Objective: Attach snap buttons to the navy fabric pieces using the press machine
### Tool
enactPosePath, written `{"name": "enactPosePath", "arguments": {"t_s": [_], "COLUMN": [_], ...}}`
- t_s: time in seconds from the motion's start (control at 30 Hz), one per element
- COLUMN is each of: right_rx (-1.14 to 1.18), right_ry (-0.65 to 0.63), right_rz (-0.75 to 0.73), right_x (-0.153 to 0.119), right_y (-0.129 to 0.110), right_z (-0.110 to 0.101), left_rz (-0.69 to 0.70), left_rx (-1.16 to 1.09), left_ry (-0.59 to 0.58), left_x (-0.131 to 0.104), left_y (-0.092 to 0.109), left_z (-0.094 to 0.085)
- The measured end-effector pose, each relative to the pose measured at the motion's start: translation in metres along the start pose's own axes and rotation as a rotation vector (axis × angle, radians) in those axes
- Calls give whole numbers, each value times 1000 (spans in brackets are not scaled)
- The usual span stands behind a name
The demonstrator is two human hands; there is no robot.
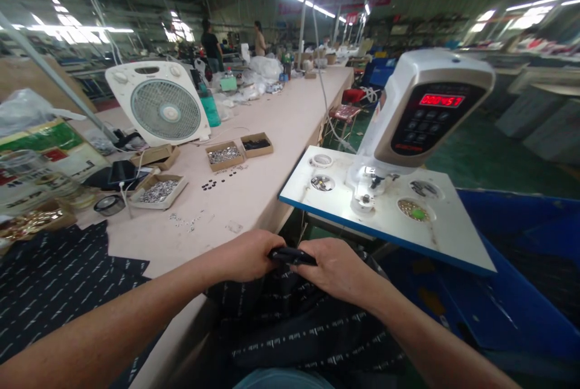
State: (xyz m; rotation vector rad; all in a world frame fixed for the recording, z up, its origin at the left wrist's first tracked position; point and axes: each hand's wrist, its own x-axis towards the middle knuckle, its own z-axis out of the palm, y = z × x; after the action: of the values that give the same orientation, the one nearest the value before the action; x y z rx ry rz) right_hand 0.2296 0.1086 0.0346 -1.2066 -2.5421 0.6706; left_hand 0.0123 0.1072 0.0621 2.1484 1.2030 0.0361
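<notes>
Pinched the left end of a black folded edge [294, 255] in the left hand [254, 256] and its right end in the right hand [338, 268]. Held it in front of the body, to the right of the pale-topped table [281, 129], with white-lettered dark fabric [312, 340] hanging below, and apart from the snap press [417, 117] farther right. Looked gathered and folded; showed no fitted snap, and could not tell the amount left. Ran lengthwise from left to right, dipping slightly rightward, with no distinct front end.
</notes>
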Motion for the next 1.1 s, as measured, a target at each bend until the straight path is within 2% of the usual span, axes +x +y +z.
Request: {"name": "enactPosePath", "arguments": {"t_s": [0.17, 0.3, 0.37, 0.53, 0.7, 0.9, 1.1], "right_rx": [199, 341, 360, 382, 401, 452, 306], "right_ry": [0, -1, -5, -42, -55, -70, -117], "right_rz": [41, 53, 43, 32, 47, 101, 102], "right_x": [-2, -1, 1, 7, 15, 31, 53], "right_y": [10, 14, 12, 5, 3, 10, 19], "right_z": [-4, -8, -10, -15, -16, -9, -11], "left_rz": [29, -37, -60, -110, -195, -255, -137], "left_rx": [-250, -410, -545, -903, -1112, -1289, -1239], "left_ry": [20, 84, 51, -129, -158, -151, -1], "left_x": [6, 11, 12, 9, 4, 9, 26], "left_y": [-7, -9, -12, -21, -28, -41, -57], "left_z": [5, 13, 19, 27, 30, 46, 68]}}
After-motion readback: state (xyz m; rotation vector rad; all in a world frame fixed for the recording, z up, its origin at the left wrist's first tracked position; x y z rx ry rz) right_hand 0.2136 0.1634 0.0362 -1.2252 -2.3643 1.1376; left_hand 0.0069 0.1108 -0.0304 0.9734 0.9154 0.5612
